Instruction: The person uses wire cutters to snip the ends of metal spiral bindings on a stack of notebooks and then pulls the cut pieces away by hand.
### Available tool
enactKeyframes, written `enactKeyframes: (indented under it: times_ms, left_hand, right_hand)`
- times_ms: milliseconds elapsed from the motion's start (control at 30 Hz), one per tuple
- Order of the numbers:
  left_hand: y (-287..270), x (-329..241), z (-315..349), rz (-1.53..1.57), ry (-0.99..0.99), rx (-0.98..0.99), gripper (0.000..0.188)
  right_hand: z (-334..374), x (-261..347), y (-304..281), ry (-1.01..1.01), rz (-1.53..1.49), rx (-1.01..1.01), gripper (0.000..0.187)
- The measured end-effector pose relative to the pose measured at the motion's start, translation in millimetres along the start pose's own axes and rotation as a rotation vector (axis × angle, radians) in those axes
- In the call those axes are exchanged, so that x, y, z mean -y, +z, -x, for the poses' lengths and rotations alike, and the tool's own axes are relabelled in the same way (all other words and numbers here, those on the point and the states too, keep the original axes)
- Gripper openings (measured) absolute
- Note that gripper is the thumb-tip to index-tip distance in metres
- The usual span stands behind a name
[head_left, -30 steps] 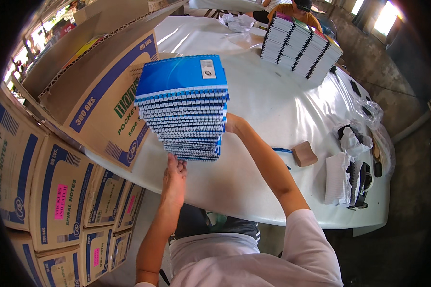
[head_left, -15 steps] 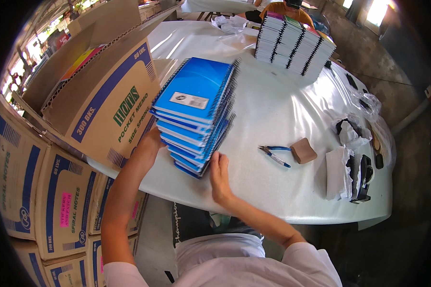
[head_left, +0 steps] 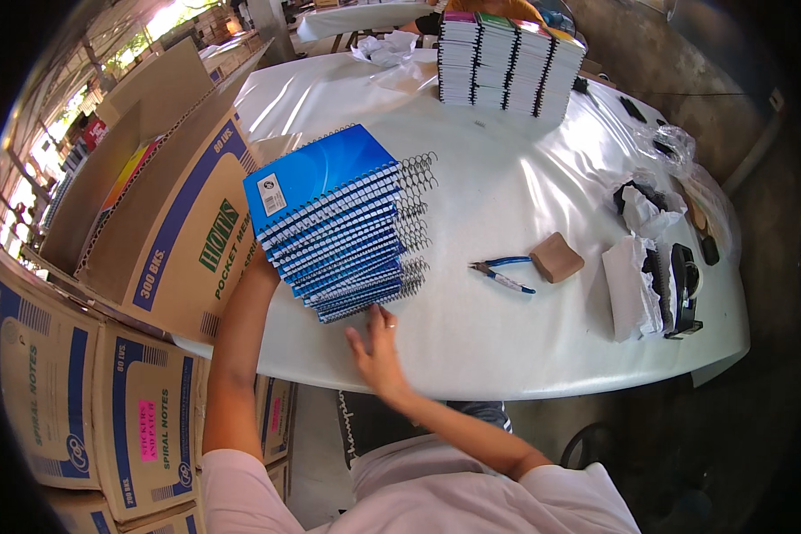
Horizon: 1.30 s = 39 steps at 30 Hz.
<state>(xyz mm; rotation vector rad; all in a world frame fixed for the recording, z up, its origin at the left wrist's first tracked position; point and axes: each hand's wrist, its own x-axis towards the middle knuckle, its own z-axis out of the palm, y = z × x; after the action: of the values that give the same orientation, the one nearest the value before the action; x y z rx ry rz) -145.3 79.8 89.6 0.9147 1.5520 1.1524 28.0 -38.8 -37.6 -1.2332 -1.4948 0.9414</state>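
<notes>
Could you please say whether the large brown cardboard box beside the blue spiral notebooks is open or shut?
Open: the large brown cardboard box has raised flaps, and multicoloured contents show.

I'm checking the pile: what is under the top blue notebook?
Under the top notebook sit more spiral-bound notebooks, blue edges and wire coils showing; their covers are mostly hidden by those above.

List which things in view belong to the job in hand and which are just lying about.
In the job, it seems:
stack of blue spiral notebooks, left hand at its left side, right hand at its near edge
wire coils jutting from its right side

Lying about, apparently:
blue-handled pliers, untouched
brown block
crumpled white wrapping
</notes>
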Motion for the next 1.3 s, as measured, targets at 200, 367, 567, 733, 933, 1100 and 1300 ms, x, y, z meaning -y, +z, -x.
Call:
enactKeyframes:
  times_ms: [200,367,567,733,933,1100,1300]
  left_hand:
    - [-23,-3,11,0.265,0.11,-0.072,0.045]
    - [-84,37,39,-0.459,0.338,-0.052,0.043]
    - [-28,-66,209,-0.723,0.728,0.023,0.046]
    - [78,-180,157,-1.414,1.271,0.048,0.071]
    - [141,-205,56,-2.075,0.436,0.677,0.096]
    - [157,-201,36,-2.151,0.311,0.811,0.078]
    - [140,-217,53,-1.778,0.419,0.863,0.072]
  right_hand:
    - [-69,-22,-191,-0.323,0.827,-0.135,0.039]
    - [-107,-56,-251,-0.243,1.094,0.027,0.037]
    - [-75,-20,-217,0.053,1.148,0.23,0.053]
    - [-65,-70,-220,-0.23,1.162,-0.007,0.069]
    - [-94,-72,-240,-0.45,1.005,0.26,0.065]
    - [-107,-78,-238,-0.557,1.058,0.101,0.048]
    - [-71,-1,-206,0.022,-0.134,0.071,0.044]
